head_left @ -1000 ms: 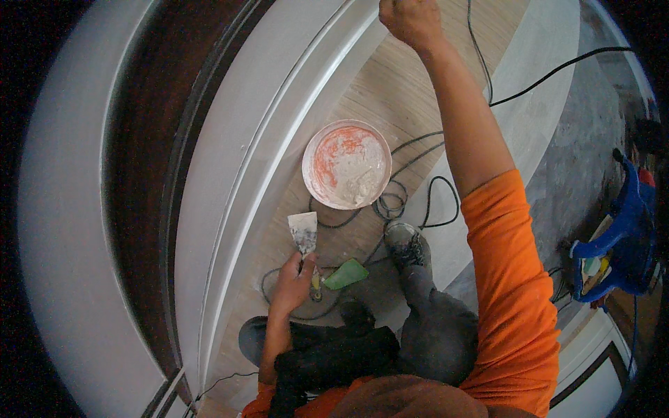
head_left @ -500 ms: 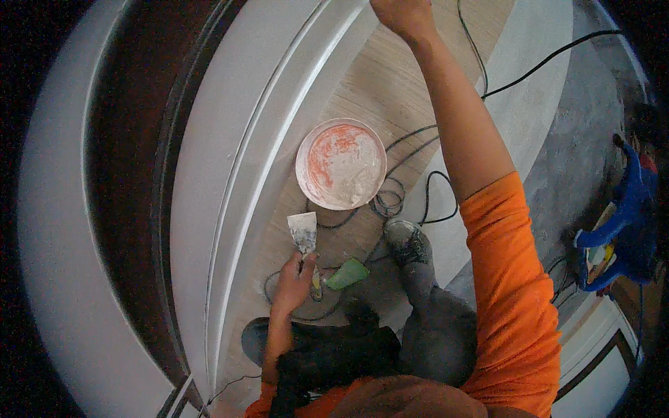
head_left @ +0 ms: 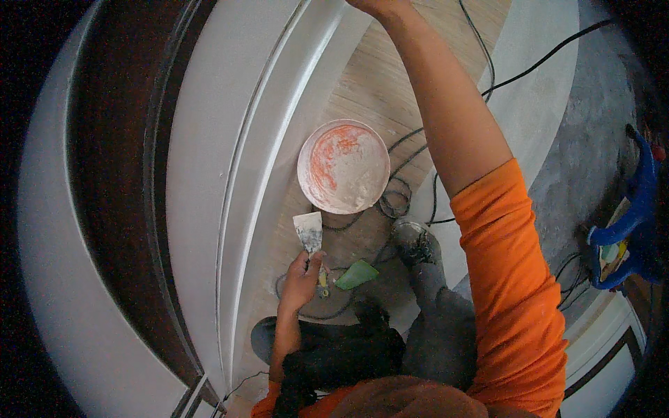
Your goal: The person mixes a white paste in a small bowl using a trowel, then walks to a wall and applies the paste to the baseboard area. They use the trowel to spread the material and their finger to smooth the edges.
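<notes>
My left hand [head_left: 301,280] holds a putty knife [head_left: 309,233] by its handle, the wide filler-smeared blade pointing up toward an orange bucket of white filler [head_left: 343,166] on the wooden floor. My right arm in an orange sleeve reaches far up; my right hand [head_left: 376,5] sits at the top edge of the view, mostly cut off, so its grip cannot be seen. A white moulded panel [head_left: 244,160] stands to the left of the putty knife.
Black cables [head_left: 401,198] coil on the floor beside the bucket. A green scrap [head_left: 356,274] lies near my shoe [head_left: 414,242]. A blue tool [head_left: 631,216] rests at the right. A dark brown panel [head_left: 111,167] runs along the left.
My right hand has risen further toward the top edge of the view. The left hand with the putty knife has stayed in place.
</notes>
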The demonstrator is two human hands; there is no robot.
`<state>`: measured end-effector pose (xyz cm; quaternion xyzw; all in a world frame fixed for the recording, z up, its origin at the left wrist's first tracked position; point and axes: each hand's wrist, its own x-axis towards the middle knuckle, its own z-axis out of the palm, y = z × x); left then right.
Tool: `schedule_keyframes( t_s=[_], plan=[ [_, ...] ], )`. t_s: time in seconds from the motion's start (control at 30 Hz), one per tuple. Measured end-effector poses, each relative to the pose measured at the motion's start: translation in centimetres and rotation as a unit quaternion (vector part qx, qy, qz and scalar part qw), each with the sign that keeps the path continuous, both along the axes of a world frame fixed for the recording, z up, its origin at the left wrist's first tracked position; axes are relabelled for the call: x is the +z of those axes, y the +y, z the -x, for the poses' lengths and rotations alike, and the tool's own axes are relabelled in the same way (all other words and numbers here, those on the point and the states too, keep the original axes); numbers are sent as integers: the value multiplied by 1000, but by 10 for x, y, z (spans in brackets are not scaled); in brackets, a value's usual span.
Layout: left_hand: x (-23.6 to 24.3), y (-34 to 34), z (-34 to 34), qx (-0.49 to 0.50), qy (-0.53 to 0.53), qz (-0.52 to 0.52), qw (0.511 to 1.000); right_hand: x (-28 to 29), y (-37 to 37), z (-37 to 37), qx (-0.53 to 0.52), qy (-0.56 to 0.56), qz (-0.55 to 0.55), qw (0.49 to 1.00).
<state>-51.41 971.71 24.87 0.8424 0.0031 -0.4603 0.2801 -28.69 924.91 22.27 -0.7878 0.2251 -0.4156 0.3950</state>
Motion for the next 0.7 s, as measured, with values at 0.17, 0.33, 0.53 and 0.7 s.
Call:
schedule_keyframes(
  t_s=[0.17, 0.33, 0.53, 0.7],
  plan=[
    [-9, 11, 2, -35, -31, 7, 999, 15, 17, 17, 70, 34, -75, 994],
    [-2, -2, -2, -3, 12, -2, 1000, -8, 30, 19, 48, -70, 90, 992],
    [-12, 5, 2, -37, -32, 30, 998, -20, 57, 20, 82, -99, 21, 991],
    [-5, -7, 0, -12, 15, 13, 1000, -3, 75, 47, 139, -95, -71, 983]
  ],
)
